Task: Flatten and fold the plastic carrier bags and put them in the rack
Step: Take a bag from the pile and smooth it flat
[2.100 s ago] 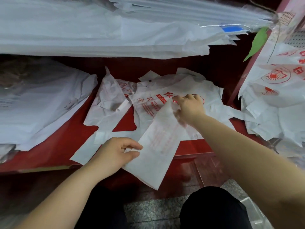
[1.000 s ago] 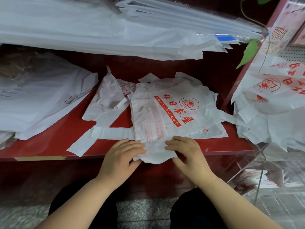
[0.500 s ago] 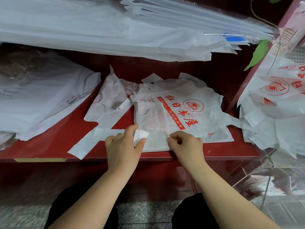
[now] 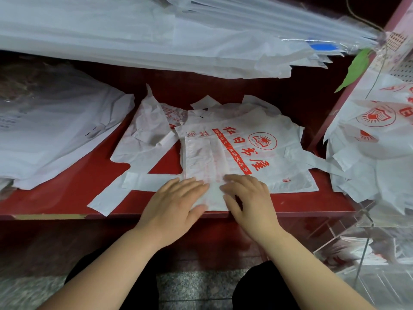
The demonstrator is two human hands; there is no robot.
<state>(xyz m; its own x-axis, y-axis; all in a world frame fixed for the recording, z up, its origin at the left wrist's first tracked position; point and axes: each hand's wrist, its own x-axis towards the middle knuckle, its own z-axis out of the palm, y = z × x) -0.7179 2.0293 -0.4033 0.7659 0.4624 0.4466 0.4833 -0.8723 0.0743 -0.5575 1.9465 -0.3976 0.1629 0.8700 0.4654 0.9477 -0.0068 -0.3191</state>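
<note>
The left hand (image 4: 176,204) and right hand (image 4: 248,198) are lying side by side on a folded bag (image 4: 207,159) at the shelf's (image 4: 67,198) front edge. The folded bag is sitting on a spread bag (image 4: 279,157), with a crumpled bag (image 4: 147,135) lying to its left.

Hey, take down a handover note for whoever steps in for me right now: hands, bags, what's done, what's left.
Left hand: open, fingers flat, pressing on the folded bag.
Right hand: open, pressing the same bag beside it.
Bags: the folded bag lies on the printed bag at the front of the red shelf.
Done: this bag is folded into a narrow strip.
Left: finish flattening it and rack it. The crumpled bag to its left and the heap on the right are not folded.
</note>
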